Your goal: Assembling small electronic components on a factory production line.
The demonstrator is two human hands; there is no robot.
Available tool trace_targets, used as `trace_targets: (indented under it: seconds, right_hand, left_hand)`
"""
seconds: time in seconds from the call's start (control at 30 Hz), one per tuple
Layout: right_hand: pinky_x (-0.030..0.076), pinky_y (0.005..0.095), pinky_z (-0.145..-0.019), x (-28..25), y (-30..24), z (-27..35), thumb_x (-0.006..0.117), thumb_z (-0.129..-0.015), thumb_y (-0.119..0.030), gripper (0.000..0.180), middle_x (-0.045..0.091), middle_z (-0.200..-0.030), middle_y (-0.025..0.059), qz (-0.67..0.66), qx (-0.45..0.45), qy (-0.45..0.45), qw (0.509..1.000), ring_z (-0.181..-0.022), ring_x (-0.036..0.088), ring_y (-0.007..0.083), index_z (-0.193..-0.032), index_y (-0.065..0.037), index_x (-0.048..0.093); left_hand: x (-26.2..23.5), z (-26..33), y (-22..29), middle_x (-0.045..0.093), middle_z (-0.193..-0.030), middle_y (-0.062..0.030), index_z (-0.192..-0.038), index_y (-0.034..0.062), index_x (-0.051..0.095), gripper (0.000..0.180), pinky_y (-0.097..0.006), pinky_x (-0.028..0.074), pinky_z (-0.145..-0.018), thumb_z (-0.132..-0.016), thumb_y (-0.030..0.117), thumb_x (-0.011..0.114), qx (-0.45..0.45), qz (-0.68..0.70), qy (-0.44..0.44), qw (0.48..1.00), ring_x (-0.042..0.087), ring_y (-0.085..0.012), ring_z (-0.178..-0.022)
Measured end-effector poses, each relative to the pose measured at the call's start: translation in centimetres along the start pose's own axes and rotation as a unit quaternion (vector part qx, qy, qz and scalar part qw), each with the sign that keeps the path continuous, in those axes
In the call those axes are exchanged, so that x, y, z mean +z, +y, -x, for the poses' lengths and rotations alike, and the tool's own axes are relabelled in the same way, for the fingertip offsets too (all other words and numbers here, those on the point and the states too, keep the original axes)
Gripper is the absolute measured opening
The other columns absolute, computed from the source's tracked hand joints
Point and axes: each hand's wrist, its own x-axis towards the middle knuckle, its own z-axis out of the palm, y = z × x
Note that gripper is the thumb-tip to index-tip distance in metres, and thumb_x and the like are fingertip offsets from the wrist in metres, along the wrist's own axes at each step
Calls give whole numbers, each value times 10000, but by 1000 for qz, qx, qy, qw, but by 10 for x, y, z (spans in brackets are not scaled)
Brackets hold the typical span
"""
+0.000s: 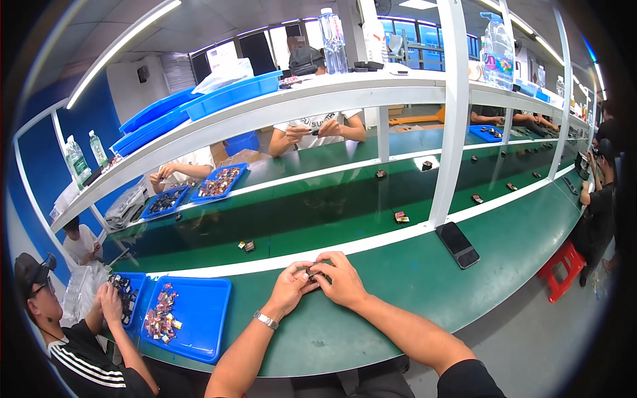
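Both my hands meet over the green worktop (398,282), close to its white edge strip. My left hand (290,286), with a metal watch on its wrist, is closed around one side of a small dark part (312,273). From the other side my right hand (338,278) pinches the same part, its fingers bent over the top. Most of the part is covered by my fingers, so its exact kind cannot be made out. To the left of my forearm lies a blue tray (206,318) with a pile of small red, white and gold components (162,318).
A black phone (458,245) lies right of my hands. Beyond the strip, a green conveyor belt (318,229) carries small parts (247,246). A white post (453,119) and shelf (298,96) stand ahead. A co-worker (86,331) sits left beside another blue tray (136,282); others work opposite.
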Motion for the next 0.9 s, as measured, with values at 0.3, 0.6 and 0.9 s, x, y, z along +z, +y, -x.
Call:
trace_targets:
  seconds: [0.3, 0.6, 0.9]
  right_hand:
    - [537, 349, -697, 5, -10, -3, 714, -757, -46, 164, 603, -947, 45, 65, -51, 1, 997, -873, 604, 235, -917, -67, 684]
    - [529, 382, -803, 7, 9, 4, 661, -750, -99, 205, 612, -972, 111, 149, -115, 11, 982, -961, 605, 298, -942, -28, 649]
    - [523, 319, -707, 29, 3, 3, 613, -718, -100, 179, 544, -876, 77, 184, -125, 72, 972, -844, 549, 242, -873, -9, 604]
  left_hand:
    - [0, 7, 7, 624, -1123, -89, -1290, 15, 441, 307, -398, 523, -985, -986, 11, 481, -10, 1, 16, 1000, 612, -183, -1077]
    - [9, -8, -3, 552, -874, -5, -1247, 14, 499, 326, -293, 568, -798, -923, -24, 491, -16, 3, 45, 999, 573, -92, -783]
    - [0, -1, -4, 598, -970, -34, -1262, 79, 457, 301, -293, 571, -775, -966, 79, 509, 14, -45, 68, 997, 624, -108, -860]
